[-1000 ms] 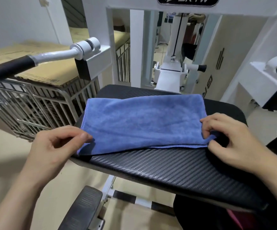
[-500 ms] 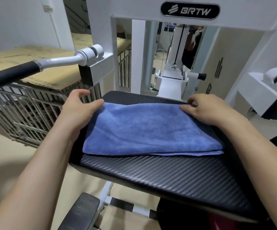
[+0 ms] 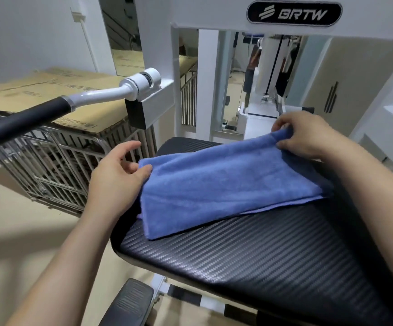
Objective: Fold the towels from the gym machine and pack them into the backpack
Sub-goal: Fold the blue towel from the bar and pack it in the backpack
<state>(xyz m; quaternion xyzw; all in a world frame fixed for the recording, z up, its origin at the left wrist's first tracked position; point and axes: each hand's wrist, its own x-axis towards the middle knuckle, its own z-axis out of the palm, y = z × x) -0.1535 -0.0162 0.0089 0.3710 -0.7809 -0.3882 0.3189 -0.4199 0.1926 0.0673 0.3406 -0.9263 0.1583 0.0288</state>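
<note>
- At the near bottom edge, a black ribbed foot pad [image 3: 129, 302] sits on the machine's lower bar. No backpack is in view, so judging from this, packing has not begun.
- Just beyond it, the broad black padded seat with a carbon-weave surface [image 3: 261, 267] serves as the folding table, and its near half is bare.
- On the far half of that seat lies the single blue microfibre towel [image 3: 226, 184]. It is doubled over at least once, with a thin strip of the lower layer showing along its near right edge. The layers are therefore not quite square, and the fold looks only partly done.
- At the towel's far left corner, the left hand [image 3: 117, 175] touches the edge with its thumb. Its fingers are loosely spread above the cloth and grip nothing.
- At the far right corner, the right hand [image 3: 308, 137] pinches a raised ridge of cloth between thumb and fingers, lifting that end slightly off the seat.
- My reading is that another fold, likely bringing one end across to the other, is still needed before this towel is compact enough to pack.
- To the left, the black-gripped grey handle bar [image 3: 21, 123] carries no towel.
- Farther back, the white machine frame with its dark oval badge [image 3: 294, 14] shows no other towels either, so I cannot tell whether more remain to be folded.
- Far left, flat brown cardboard boxes [image 3: 26, 90] rest on a steel-barred cage [image 3: 49, 165].
</note>
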